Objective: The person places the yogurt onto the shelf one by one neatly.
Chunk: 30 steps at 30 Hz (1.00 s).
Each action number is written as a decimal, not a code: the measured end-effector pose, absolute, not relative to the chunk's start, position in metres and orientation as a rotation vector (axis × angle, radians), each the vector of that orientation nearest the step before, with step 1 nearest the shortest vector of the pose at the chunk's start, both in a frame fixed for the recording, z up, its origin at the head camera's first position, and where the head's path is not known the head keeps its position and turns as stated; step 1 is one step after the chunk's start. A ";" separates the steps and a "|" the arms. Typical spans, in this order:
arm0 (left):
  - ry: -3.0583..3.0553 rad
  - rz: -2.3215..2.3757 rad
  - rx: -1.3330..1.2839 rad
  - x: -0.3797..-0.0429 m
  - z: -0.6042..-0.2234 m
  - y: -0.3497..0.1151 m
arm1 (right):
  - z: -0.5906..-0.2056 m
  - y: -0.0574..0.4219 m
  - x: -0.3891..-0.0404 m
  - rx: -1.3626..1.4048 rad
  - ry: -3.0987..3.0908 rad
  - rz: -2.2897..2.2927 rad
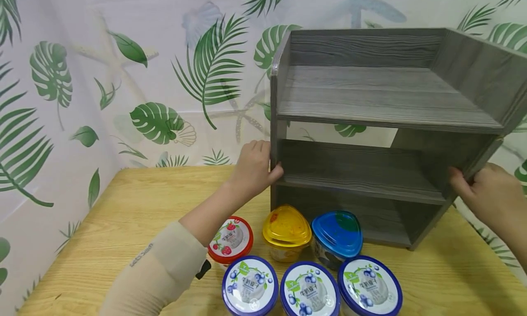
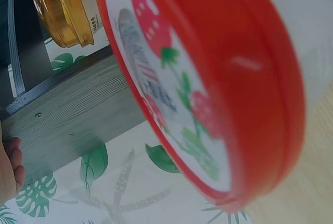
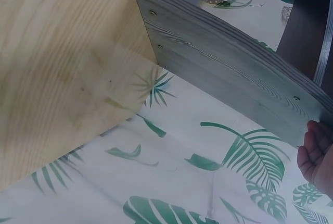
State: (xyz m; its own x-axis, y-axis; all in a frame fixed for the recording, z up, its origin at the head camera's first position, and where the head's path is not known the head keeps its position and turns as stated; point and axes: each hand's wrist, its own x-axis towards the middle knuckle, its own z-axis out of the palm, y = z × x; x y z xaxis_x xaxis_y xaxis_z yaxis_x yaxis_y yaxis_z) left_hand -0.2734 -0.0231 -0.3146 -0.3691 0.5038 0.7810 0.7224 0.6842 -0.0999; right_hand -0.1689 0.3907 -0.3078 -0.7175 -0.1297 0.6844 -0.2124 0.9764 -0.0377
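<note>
A grey wood-grain tabletop shelf (image 1: 387, 94) with several levels stands on the right side of the table. My left hand (image 1: 254, 166) grips its left side panel, the thumb over the front edge and the fingers along the outer face. On the opposite side, my right hand (image 1: 490, 192) holds the right side panel with the thumb on the front edge. The right wrist view shows those fingers (image 3: 311, 153) against the panel's outside. In the left wrist view, the left fingers (image 2: 17, 164) lie at the panel's outer face, beyond a red-lidded tub (image 2: 250, 88).
Before the shelf stand a yellow-lidded tub (image 1: 287, 231) and a blue-lidded tub (image 1: 337, 233). Three tubs with purple-rimmed lids (image 1: 310, 291) line the near side. The red-lidded tub is beside my left forearm. A leaf-patterned cloth (image 1: 164, 78) hangs behind the wooden table (image 1: 94, 229).
</note>
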 end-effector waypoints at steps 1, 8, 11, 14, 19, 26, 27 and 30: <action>-2.045 -0.329 -0.941 -0.273 -0.315 -0.024 | -0.308 0.390 -0.170 0.235 -2.391 0.145; -2.039 -0.340 -0.936 -0.273 -0.315 -0.031 | -0.305 0.386 -0.175 0.180 -2.503 0.171; -2.044 -0.349 -0.931 -0.273 -0.316 -0.035 | -0.305 0.382 -0.178 0.185 -2.504 0.195; -2.049 -0.360 -0.913 -0.272 -0.316 -0.039 | -0.306 0.378 -0.182 0.207 -2.488 0.211; -2.056 -0.345 -0.903 -0.270 -0.316 -0.047 | -0.306 0.373 -0.188 0.247 -2.475 0.216; -2.065 -0.289 -0.870 -0.269 -0.317 -0.056 | -0.308 0.369 -0.198 0.276 -2.451 0.235; -2.064 -0.285 -0.865 -0.268 -0.317 -0.057 | -0.308 0.368 -0.199 0.278 -2.452 0.237; -2.061 -0.270 -0.854 -0.268 -0.317 -0.061 | -0.308 0.365 -0.202 0.286 -2.445 0.263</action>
State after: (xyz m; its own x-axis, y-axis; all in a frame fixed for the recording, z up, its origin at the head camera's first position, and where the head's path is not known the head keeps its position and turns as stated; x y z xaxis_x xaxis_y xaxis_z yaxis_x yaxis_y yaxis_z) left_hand -0.2679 -0.0608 -0.3174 -0.3909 0.4732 0.7894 0.6607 0.7414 -0.1173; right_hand -0.2020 0.3655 -0.3079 -0.7622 -0.1386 0.6324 -0.2697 0.9560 -0.1156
